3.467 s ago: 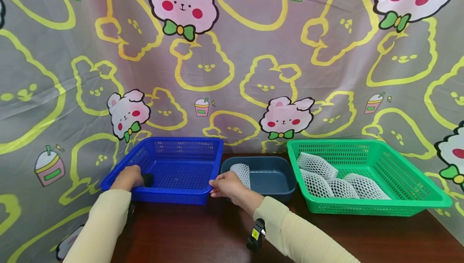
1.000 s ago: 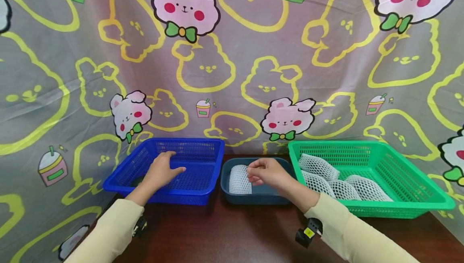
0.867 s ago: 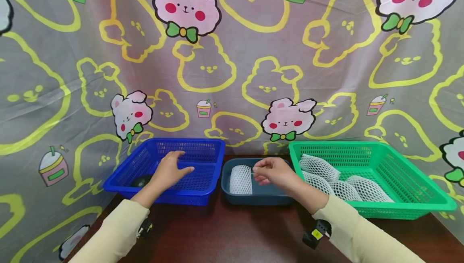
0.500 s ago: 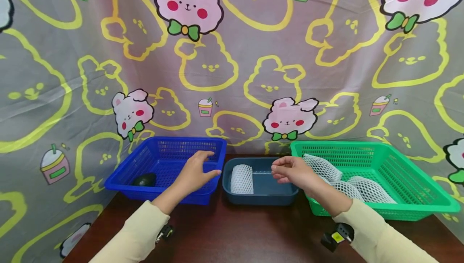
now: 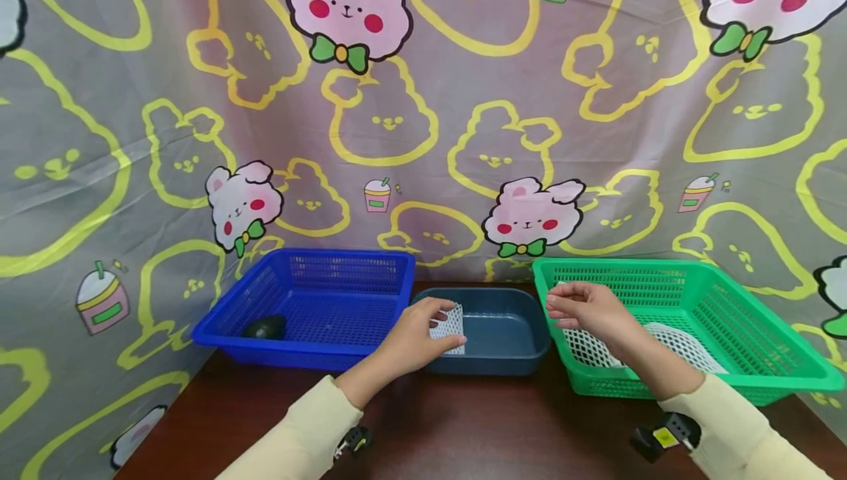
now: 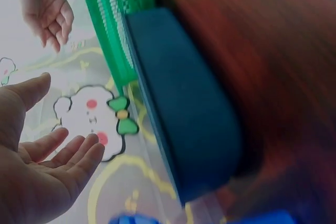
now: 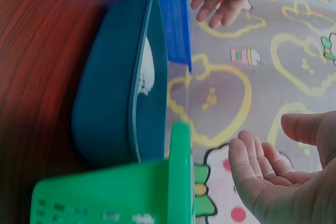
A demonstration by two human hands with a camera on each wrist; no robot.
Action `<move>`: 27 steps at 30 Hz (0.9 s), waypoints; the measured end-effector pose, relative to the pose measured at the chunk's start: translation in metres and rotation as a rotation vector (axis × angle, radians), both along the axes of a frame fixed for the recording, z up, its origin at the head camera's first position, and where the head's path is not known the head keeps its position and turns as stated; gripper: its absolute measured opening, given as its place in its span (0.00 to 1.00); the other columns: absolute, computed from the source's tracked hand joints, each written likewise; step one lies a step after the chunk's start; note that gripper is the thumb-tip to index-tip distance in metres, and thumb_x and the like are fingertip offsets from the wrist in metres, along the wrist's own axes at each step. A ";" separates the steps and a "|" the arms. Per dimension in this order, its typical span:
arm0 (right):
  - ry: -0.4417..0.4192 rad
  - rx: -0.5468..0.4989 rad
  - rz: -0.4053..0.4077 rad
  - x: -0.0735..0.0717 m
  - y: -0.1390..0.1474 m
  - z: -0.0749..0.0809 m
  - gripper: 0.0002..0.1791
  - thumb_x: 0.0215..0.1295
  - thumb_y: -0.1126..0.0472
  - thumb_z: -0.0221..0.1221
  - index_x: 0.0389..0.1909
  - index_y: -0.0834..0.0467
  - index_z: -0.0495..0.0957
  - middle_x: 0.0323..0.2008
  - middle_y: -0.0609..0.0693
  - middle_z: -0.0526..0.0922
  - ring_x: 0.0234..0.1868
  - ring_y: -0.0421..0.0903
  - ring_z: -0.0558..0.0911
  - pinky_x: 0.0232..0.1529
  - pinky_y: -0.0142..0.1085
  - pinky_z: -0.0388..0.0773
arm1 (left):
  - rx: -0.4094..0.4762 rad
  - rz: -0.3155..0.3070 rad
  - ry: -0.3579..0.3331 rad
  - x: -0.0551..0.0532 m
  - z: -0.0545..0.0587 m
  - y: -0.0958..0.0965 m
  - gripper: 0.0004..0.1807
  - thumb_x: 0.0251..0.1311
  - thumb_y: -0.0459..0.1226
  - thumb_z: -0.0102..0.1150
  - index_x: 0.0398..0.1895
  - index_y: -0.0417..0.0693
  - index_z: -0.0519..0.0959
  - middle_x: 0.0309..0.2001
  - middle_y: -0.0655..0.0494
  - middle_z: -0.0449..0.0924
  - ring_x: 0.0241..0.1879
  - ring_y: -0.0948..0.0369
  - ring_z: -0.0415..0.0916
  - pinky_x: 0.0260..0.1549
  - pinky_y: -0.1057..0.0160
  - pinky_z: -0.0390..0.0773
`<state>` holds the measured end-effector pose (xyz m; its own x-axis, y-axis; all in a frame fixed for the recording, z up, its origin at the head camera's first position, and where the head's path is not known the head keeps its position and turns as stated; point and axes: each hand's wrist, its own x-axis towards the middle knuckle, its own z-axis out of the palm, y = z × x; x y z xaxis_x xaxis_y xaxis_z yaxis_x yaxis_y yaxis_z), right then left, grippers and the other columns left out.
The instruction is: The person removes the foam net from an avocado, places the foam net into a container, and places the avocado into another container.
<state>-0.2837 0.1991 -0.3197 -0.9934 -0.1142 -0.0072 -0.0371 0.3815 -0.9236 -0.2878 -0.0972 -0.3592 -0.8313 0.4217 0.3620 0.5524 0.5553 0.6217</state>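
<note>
One white foam net [image 5: 453,326] at left end of dark tray [image 5: 492,366], below left grip [image 5: 413,333], the nearer; long axis mostly masked. Right grip [image 5: 593,312] over green basket [image 5: 761,386]. Both loosely spread, empty.

There are 2 baskets [image 5: 304,353] [image 5: 708,383], 1 dark bin [image 5: 490,364] and 1 dark rounded item [image 5: 267,327]. At least 3 white mesh sleeves [image 5: 456,322] [image 5: 688,344] [image 5: 589,348] show, 1 in the bin.

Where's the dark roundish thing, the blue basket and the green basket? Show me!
Dark roundish thing [image 5: 266,327], head view: its middle.
Blue basket [image 5: 324,318], head view: bare floor.
Green basket [image 5: 741,329], head view: right inner wall.
</note>
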 end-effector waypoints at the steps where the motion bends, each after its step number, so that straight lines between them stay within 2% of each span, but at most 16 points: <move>1: 0.003 0.009 -0.001 0.000 0.005 0.000 0.26 0.71 0.56 0.57 0.57 0.74 0.68 0.51 0.67 0.78 0.48 0.55 0.82 0.47 0.44 0.80 | 0.006 -0.013 -0.011 0.000 -0.002 0.005 0.28 0.57 0.44 0.69 0.58 0.42 0.75 0.53 0.47 0.77 0.50 0.50 0.77 0.47 0.53 0.78; 9: 0.034 0.106 -0.027 0.002 0.036 -0.003 0.31 0.70 0.49 0.57 0.58 0.73 0.67 0.49 0.62 0.79 0.47 0.53 0.82 0.47 0.44 0.80 | 0.049 -0.109 -0.098 0.005 -0.010 0.036 0.26 0.58 0.46 0.67 0.58 0.45 0.76 0.52 0.53 0.78 0.48 0.62 0.77 0.48 0.61 0.78; 12: 0.045 0.131 -0.040 0.002 0.044 -0.003 0.31 0.71 0.48 0.56 0.58 0.73 0.68 0.49 0.63 0.79 0.47 0.52 0.82 0.47 0.44 0.80 | 0.090 -0.145 -0.126 0.005 -0.013 0.046 0.26 0.59 0.46 0.67 0.57 0.45 0.77 0.52 0.55 0.79 0.48 0.64 0.77 0.48 0.63 0.77; 16: 0.076 0.176 -0.064 0.002 0.055 -0.005 0.30 0.72 0.49 0.54 0.56 0.73 0.68 0.51 0.66 0.78 0.47 0.53 0.82 0.46 0.44 0.80 | 0.156 -0.179 -0.201 0.006 -0.016 0.060 0.24 0.59 0.45 0.67 0.56 0.44 0.77 0.49 0.57 0.80 0.46 0.66 0.78 0.47 0.65 0.77; 22: 0.101 0.233 -0.077 0.003 0.077 -0.006 0.31 0.73 0.48 0.52 0.58 0.74 0.67 0.52 0.68 0.76 0.50 0.60 0.80 0.45 0.44 0.81 | 0.263 -0.200 -0.350 0.006 -0.022 0.080 0.21 0.58 0.41 0.68 0.53 0.42 0.78 0.44 0.60 0.82 0.43 0.67 0.79 0.42 0.70 0.78; 27: 0.119 0.297 -0.115 0.003 0.095 -0.008 0.34 0.73 0.46 0.50 0.59 0.75 0.66 0.53 0.72 0.74 0.48 0.61 0.80 0.46 0.48 0.79 | 0.327 -0.182 -0.423 0.004 -0.026 0.093 0.20 0.59 0.41 0.67 0.52 0.43 0.80 0.43 0.58 0.83 0.40 0.70 0.79 0.39 0.70 0.79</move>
